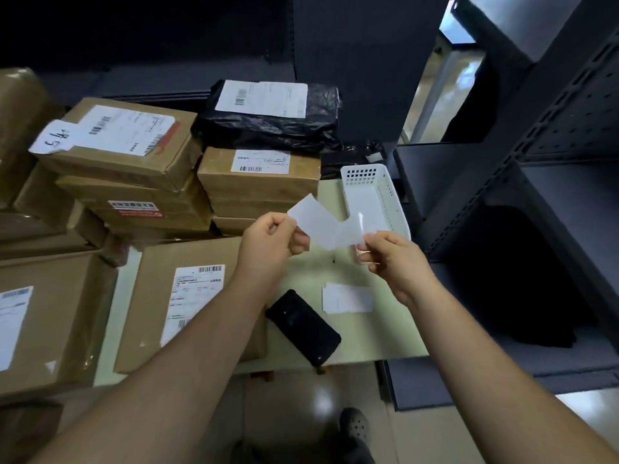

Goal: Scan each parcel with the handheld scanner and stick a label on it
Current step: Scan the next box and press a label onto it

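Observation:
My left hand (268,244) pinches a blank white label (313,220) by its left edge. My right hand (395,259) pinches the glossy backing strip (356,226) that joins the label's right end; both are held above the table. The black handheld scanner (303,326) lies flat on the pale table (368,336), below my hands. A flat brown parcel (187,296) with a printed shipping label lies on the table under my left forearm. A small stack of blank labels (346,298) lies to the right of the scanner.
Brown cardboard parcels (124,142) are stacked at the left and back, with a black plastic-wrapped parcel (271,118) on top. A white plastic basket (375,195) stands behind my right hand. Dark metal shelving (536,195) fills the right side. A shoe shows on the floor below.

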`<state>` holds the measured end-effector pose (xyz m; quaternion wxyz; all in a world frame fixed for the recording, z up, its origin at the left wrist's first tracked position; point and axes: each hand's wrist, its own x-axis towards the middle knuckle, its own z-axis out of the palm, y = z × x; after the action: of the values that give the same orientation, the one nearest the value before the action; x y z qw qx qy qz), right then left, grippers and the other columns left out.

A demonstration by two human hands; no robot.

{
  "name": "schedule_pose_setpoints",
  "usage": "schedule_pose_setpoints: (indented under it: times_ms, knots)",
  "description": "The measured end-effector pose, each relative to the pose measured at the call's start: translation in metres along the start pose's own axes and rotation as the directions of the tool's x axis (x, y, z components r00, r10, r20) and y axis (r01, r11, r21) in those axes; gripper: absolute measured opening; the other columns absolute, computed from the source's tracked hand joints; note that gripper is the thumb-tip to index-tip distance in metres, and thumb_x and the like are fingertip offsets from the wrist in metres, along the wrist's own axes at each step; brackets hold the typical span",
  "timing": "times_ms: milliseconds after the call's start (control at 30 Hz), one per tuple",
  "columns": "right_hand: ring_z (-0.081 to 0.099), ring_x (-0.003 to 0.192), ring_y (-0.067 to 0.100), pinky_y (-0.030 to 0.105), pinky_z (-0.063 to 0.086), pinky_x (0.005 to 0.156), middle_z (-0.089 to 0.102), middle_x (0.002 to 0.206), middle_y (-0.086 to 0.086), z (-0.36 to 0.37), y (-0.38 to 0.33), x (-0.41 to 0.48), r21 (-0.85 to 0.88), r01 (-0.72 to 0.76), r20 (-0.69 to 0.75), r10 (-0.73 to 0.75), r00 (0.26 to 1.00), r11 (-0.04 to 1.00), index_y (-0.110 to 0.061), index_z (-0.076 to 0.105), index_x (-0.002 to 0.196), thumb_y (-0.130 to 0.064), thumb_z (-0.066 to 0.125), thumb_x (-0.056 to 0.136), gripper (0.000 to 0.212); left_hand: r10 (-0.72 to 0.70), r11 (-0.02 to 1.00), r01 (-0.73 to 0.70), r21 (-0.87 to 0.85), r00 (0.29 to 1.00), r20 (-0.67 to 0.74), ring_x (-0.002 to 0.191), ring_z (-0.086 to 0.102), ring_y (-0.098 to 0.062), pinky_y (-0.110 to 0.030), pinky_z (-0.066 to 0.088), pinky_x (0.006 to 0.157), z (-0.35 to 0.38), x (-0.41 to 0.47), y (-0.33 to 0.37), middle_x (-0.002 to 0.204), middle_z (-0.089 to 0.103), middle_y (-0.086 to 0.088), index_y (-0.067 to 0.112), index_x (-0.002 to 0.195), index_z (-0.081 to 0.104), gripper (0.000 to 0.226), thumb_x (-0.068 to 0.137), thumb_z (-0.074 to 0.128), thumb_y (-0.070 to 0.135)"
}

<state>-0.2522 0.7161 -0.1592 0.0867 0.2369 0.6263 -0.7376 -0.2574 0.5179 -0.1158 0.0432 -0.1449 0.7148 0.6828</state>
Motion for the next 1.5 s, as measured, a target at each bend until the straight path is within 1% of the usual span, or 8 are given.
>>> schedule_pose_setpoints:
  times_ms: [400,567,700,867,1167,1233,1367,1500]
  knots:
    - [0.052,0.056,0.016,0.021,0.046,0.049,0.057,0.083,0.015,-0.064,0.026,0.120,-0.064,-0.080,-0.242,0.062,0.968,0.995,-0.006,0.060,0.074,-0.003,0.053,0.096,0.023,-0.188,0.982,0.177,-0.069,0.949,-0.252,0.084,0.064,-0.019,-0.040,0.053,0.089,0.052,0.009,-0.025,0.080,0.069,-0.004,0.014,0.085,0.065,0.014,0.095,0.056,0.017]
    - [0.065,0.088,0.022,0.038,0.058,0.085,0.064,0.109,0.006,-0.067,0.038,0.134,-0.428,-0.089,-0.136,0.033,0.990,0.900,-0.015,0.056,0.136,-0.012,0.052,0.097,0.040,-0.230,0.970,0.197,-0.140,0.930,-0.285,0.092,0.067,-0.026,-0.034,0.053,0.080,0.042,0.013,-0.031,0.071,0.070,0.001,0.013,0.081,0.063,0.016,0.095,0.055,0.013]
    - [0.063,0.091,0.014,0.038,0.055,0.089,0.065,0.105,-0.004,-0.047,0.029,0.103,-0.590,0.215,0.071,-0.215,0.974,0.779,-0.019,0.061,0.130,-0.020,0.061,0.093,0.037,-0.223,0.971,0.186,-0.151,0.933,-0.283,0.082,0.071,-0.021,-0.027,0.053,0.068,0.030,0.007,-0.027,0.075,0.070,-0.005,0.011,0.082,0.060,0.019,0.097,0.051,0.012]
    - [0.048,0.117,0.004,0.013,0.042,0.092,0.047,0.132,-0.008,0.012,0.025,0.037,-0.442,0.762,0.620,-0.452,0.641,0.474,-0.027,0.051,0.135,-0.034,0.082,0.074,0.069,-0.266,0.940,0.194,-0.279,0.931,-0.251,0.066,0.071,-0.017,-0.025,0.050,0.059,0.011,0.000,-0.019,0.078,0.063,-0.010,0.008,0.087,0.055,0.017,0.101,0.046,0.013]
    - [0.047,0.119,0.020,0.012,0.032,0.102,0.058,0.125,0.014,0.083,0.053,0.006,-0.466,0.870,0.508,-0.758,0.410,0.158,-0.010,0.072,0.115,-0.006,0.070,0.084,0.032,-0.295,0.932,0.246,-0.267,0.942,-0.160,0.081,0.075,-0.017,-0.029,0.054,0.072,-0.053,-0.015,-0.018,0.089,0.077,-0.005,0.012,0.108,0.062,0.018,0.103,0.046,0.019]
    - [0.049,0.115,0.017,0.008,0.030,0.099,0.059,0.121,0.008,0.098,0.055,-0.003,-0.461,0.861,0.510,-0.729,0.456,0.216,-0.016,0.074,0.112,-0.007,0.065,0.088,0.026,-0.276,0.949,0.241,-0.202,0.946,-0.169,0.086,0.073,-0.017,-0.029,0.054,0.074,-0.074,-0.018,-0.021,0.095,0.075,-0.005,0.013,0.112,0.060,0.016,0.101,0.050,0.019]
    - [0.059,0.087,0.002,0.024,0.048,0.086,0.065,0.090,-0.017,0.131,0.041,-0.030,-0.410,0.541,0.443,-0.358,0.822,0.734,-0.037,0.072,0.088,-0.018,0.061,0.096,0.023,-0.143,0.990,0.142,-0.019,0.987,-0.068,0.101,0.063,-0.013,-0.021,0.053,0.070,-0.124,-0.020,-0.028,0.115,0.065,0.004,0.030,0.126,0.058,0.027,0.100,0.054,0.026]
    - [0.056,0.073,0.011,0.031,0.046,0.073,0.066,0.074,-0.007,0.153,0.041,-0.039,-0.282,0.260,0.390,-0.138,0.911,0.923,-0.020,0.075,0.082,-0.019,0.062,0.095,0.018,-0.113,0.986,0.101,0.131,0.990,0.088,0.100,0.066,-0.014,-0.025,0.054,0.072,-0.166,-0.017,-0.031,0.109,0.072,0.010,0.036,0.115,0.064,0.019,0.097,0.058,0.033]
